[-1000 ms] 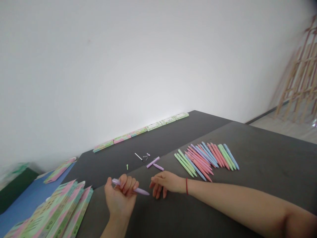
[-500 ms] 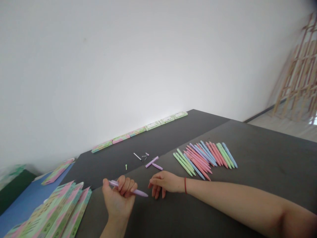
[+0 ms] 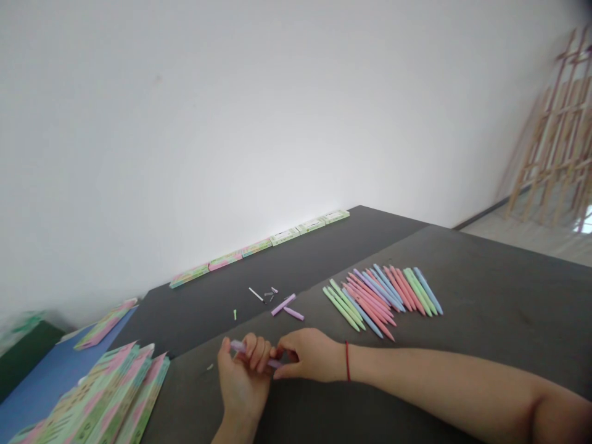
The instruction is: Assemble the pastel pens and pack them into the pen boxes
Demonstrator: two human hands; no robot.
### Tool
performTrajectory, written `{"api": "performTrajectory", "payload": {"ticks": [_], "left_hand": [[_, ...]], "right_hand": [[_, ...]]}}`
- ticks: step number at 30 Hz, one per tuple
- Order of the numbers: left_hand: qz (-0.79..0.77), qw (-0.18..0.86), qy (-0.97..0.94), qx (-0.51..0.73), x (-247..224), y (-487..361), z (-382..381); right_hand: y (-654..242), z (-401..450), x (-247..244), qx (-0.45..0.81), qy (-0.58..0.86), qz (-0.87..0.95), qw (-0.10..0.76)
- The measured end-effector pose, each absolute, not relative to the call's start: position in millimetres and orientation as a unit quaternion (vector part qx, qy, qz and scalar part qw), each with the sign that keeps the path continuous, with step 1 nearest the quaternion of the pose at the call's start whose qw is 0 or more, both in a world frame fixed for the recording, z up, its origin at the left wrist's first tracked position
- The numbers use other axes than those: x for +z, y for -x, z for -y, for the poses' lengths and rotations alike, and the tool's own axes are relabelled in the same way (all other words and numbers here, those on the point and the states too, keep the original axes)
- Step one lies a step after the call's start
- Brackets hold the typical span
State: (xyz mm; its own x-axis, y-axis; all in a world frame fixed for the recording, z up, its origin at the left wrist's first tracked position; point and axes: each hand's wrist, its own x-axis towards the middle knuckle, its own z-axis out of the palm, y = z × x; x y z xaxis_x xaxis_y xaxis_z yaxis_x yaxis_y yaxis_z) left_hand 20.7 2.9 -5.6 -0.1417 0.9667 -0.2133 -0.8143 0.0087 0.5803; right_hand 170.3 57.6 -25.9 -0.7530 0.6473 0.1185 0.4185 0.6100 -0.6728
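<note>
Gripping our slim, pale purple pen [image 3: 238, 346] in the head view, we hold it aslant over the dark table [image 3: 485, 302], our left hand [image 3: 246, 377] wrapped round its middle, our right hand [image 3: 311, 354] pinching one end, fingers partly hiding it

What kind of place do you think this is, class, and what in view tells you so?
Probably a workroom or classroom: pens lie grouped on a dark table, flat boxes line the wall.
</note>
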Motion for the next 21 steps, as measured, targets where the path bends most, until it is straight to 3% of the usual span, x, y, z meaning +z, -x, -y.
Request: {"api": "performTrajectory", "payload": {"ticks": [5,12,21], "left_hand": [[-0.342,0.633,-0.144,0.679,-21,-29,-8],[-0.425,0.486,-0.255,0.720,-46,-20,-24],[-0.452,0.457,-0.337,0.687,-56,-27,-22]], "right_hand": [[-170,-64,-32,0.304,0.337,0.878,0.149],[-195,-102,-4,0.240,0.425,0.866,0.110],[-284,-142,12,0.114,0.540,0.834,0.019]]}}
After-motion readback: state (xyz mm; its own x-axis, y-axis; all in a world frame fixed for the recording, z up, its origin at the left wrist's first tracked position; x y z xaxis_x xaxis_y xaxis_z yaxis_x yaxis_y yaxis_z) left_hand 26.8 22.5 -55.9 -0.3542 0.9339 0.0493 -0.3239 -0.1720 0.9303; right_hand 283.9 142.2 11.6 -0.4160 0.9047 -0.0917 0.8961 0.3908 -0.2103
